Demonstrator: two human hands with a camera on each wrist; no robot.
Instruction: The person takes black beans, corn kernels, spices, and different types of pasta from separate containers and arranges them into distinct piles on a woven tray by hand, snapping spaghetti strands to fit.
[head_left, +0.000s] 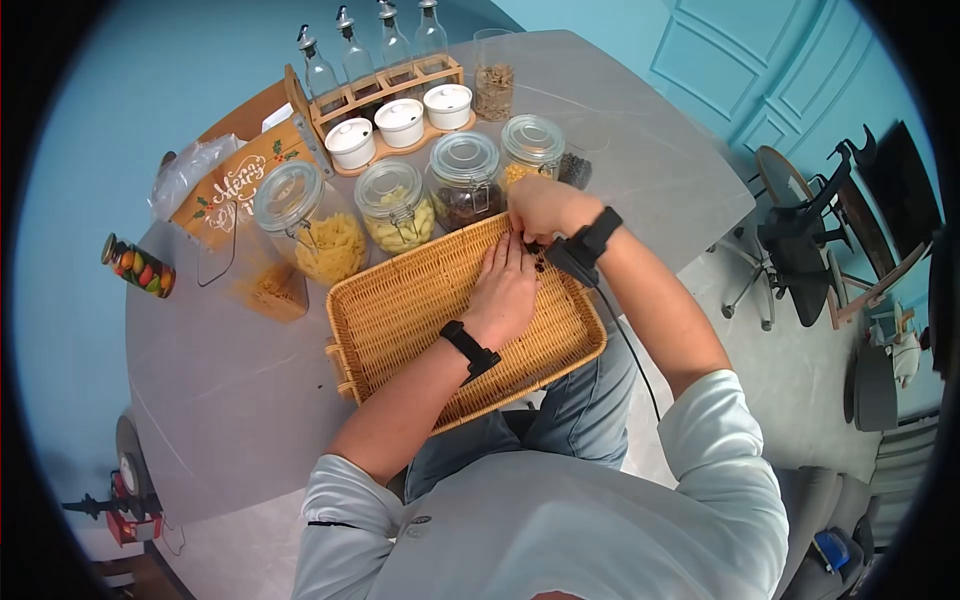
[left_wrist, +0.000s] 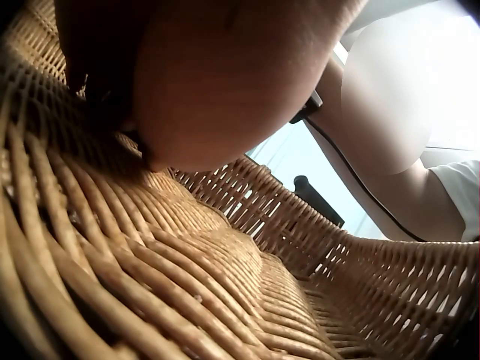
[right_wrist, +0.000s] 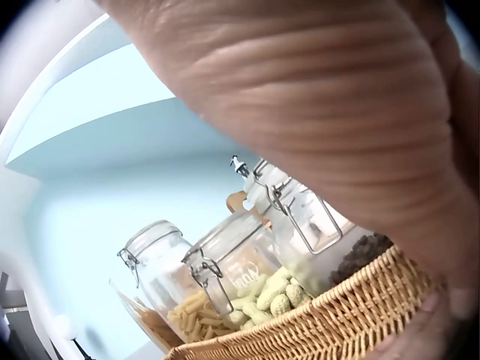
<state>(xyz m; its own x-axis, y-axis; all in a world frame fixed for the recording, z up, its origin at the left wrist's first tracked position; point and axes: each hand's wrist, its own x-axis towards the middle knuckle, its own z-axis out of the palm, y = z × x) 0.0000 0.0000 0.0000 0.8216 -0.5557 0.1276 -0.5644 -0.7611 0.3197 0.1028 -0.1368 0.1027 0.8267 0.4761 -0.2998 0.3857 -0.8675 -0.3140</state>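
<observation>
A wicker basket (head_left: 400,310) stands tilted between the person's lap and the table's near edge. Inside it, the left hand (head_left: 503,300) lies with its fingers stretched along the woven bottom toward the far wall. Small dark pieces (head_left: 540,266) lie just beside those fingertips. Over the basket's far right part, the right hand (head_left: 555,208) bends down, its fingertips close to the left hand's. Its palm side hides what its fingers hold, so I cannot tell whether it pinches a piece. In the left wrist view, the left hand (left_wrist: 225,90) is close over the wicker weave.
Beyond the basket stand clip-top glass jars of pasta (head_left: 328,245), peanuts (head_left: 400,220), dark dried pieces (head_left: 466,195) and yellow kernels (head_left: 530,150). Behind them is a wooden rack (head_left: 385,88) with oil bottles and white lidded pots (head_left: 400,122). A cable (head_left: 640,365) hangs from the right wrist.
</observation>
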